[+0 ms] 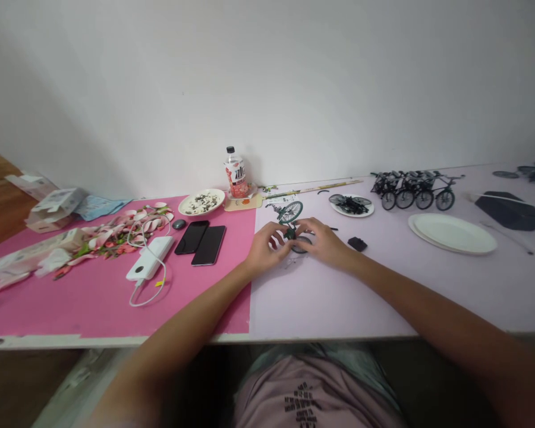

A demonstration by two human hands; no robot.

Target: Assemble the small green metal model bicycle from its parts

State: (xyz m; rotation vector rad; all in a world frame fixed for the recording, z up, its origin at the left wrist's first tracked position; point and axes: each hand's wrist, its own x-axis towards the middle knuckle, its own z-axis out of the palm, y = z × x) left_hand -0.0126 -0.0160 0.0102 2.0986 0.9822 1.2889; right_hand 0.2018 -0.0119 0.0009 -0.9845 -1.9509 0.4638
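A small dark green model bicycle (290,212) is held between my two hands over the pale lilac part of the table. One wheel points up and away from me; the other is low, beside my right fingers. My left hand (268,246) has its fingers closed on the middle of the bicycle from the left. From the right, my right hand (321,241) grips the same middle part near the lower wheel. The fingertips nearly meet and hide part of the frame. A small black piece (357,244) lies right of my right hand.
Finished-looking model bicycles (412,189) stand at the back right, near a plate of black parts (369,208) and stacked white plates (457,233). On the pink side are two phones (208,245), a power bank (150,258), petals (116,233), a bowl (201,203) and a bottle (236,175).
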